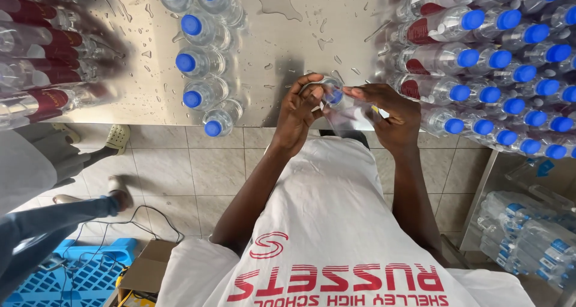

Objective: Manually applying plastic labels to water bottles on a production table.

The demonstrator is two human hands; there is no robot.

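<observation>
Wet stainless-steel table point(282, 55) fills the upper frame, above a tiled floor point(198, 169). At centre, the left hand point(298, 112) curls its fingers closed around a clear plastic bottle with a blue cap point(334, 97); the right hand point(390, 115) pinches at the same bottle with fingers partly bent. A column of blue-capped bottles point(201, 61) stands at upper centre-left, a dense bottle group point(498, 61) at upper right, red-labelled bottles point(42, 55) at upper left, and a blue plastic crate point(72, 277) at lower left.
</observation>
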